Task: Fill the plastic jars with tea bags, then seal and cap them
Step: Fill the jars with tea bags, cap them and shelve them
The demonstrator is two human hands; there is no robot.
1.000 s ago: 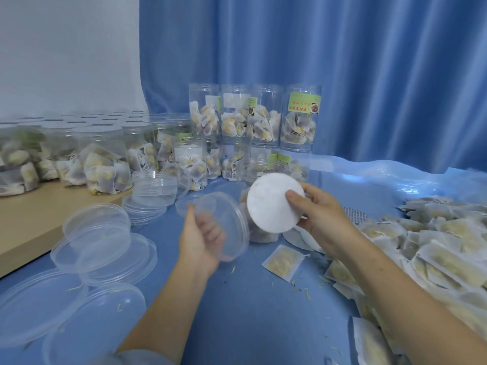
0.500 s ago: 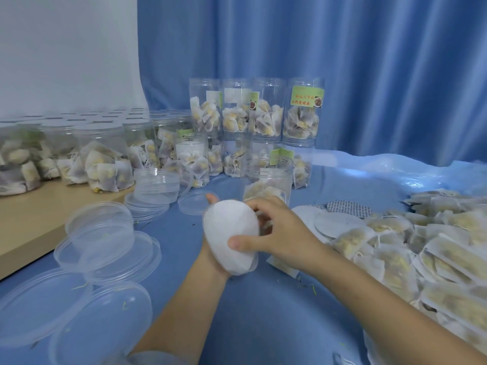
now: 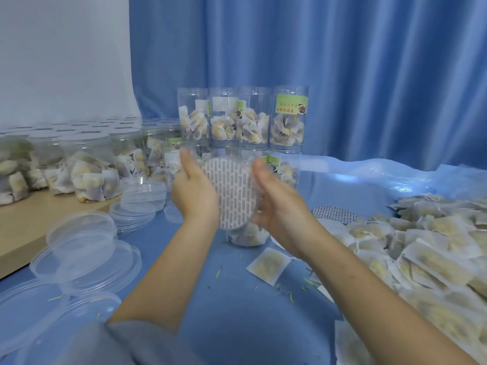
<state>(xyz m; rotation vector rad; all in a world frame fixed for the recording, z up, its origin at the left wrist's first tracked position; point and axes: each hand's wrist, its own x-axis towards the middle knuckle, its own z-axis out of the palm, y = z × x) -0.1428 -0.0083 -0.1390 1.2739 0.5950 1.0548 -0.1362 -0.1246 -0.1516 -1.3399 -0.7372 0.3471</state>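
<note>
Head view shows both hands raised over the blue table point(image 3: 237, 325). The left hand point(image 3: 195, 193) and the right hand point(image 3: 279, 204) press flat, fingers straight, against either side of one cap with a patterned seal disc point(image 3: 233, 192) in it, held tilted on edge between the palms. Directly below and behind it stands one filled plastic jar point(image 3: 247, 237), partly hidden by the disc and the right wrist. Four labelled jars point(image 3: 242, 118) with tea bags stand in a row on top of other jars at the back; how many are beneath I cannot tell. More capped jars point(image 3: 79, 154) crowd the wooden shelf on the left, too many and too blurred to count. About six clear lids point(image 3: 81, 248) lie scattered at left. One loose tea bag point(image 3: 268, 264) lies near the right forearm; a large heap of tea bags point(image 3: 427, 254) fills the right. One more seal disc point(image 3: 333, 214) lies flat beside the heap.
</note>
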